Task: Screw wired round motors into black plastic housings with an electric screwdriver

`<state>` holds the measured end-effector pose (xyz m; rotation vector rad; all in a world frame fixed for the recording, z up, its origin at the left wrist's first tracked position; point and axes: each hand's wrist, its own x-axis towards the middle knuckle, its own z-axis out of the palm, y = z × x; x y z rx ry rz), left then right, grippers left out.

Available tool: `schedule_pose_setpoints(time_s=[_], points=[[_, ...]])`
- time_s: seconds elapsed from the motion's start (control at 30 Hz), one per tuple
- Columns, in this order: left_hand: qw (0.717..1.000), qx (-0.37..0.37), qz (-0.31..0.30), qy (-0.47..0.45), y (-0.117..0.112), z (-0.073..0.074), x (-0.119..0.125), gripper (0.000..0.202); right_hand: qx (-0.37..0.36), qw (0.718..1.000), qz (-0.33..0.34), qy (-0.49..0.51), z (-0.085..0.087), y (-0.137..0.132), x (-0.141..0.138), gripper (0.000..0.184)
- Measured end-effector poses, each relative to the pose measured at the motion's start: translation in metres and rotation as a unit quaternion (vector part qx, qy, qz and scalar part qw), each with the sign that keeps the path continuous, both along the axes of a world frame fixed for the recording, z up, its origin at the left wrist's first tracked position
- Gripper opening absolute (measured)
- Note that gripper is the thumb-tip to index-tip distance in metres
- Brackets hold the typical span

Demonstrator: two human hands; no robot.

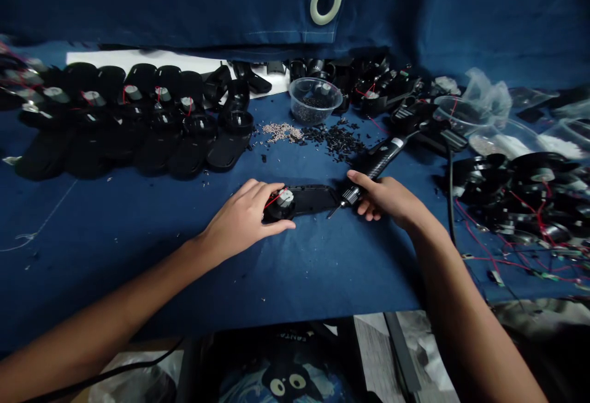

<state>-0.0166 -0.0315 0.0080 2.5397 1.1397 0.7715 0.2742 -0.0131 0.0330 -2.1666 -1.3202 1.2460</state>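
Observation:
My left hand (pixel 244 215) curls over one end of a long black plastic housing (pixel 313 199), holding it flat on the blue cloth. A small silver motor (pixel 286 197) with red wires sits in that end, partly under my fingers. My right hand (pixel 387 197) grips a black electric screwdriver (pixel 375 163), whose cord runs away to the right. Its thin bit (pixel 334 211) points down and left, close to the housing's right end. I cannot tell whether the bit touches the housing.
Rows of black housings (pixel 115 126) fill the back left. A clear bowl of dark screws (pixel 313 99) stands behind loose silver screws (pixel 281 133) and scattered black parts (pixel 336 142). Wired motors in black housings (pixel 530 188) are heaped at the right, beside clear plastic containers (pixel 465 114).

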Motion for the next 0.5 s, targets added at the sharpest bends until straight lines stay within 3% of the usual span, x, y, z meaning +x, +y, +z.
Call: schedule_pose_setpoints(time_s=[0.17, 0.3, 0.4, 0.5], points=[[0.995, -0.065, 0.045, 0.056, -0.011, 0.011, -0.003, 0.06, -0.01, 0.996, 0.024, -0.084, 0.001, 0.002, -0.004, 0.068], [0.989, -0.078, 0.121, 0.042, -0.035, 0.028, -0.028, 0.054, -0.014, 0.99, 0.039, -0.135, 0.003, -0.001, -0.005, 0.07], [0.958, -0.102, 0.262, 0.054, -0.058, 0.053, -0.068, 0.054, 0.001, 0.989, 0.048, -0.14, 0.002, -0.005, -0.003, 0.07], [0.869, -0.142, 0.462, 0.109, -0.078, 0.077, -0.119, 0.062, 0.01, 0.99, 0.05, -0.134, 0.001, -0.007, -0.001, 0.07]])
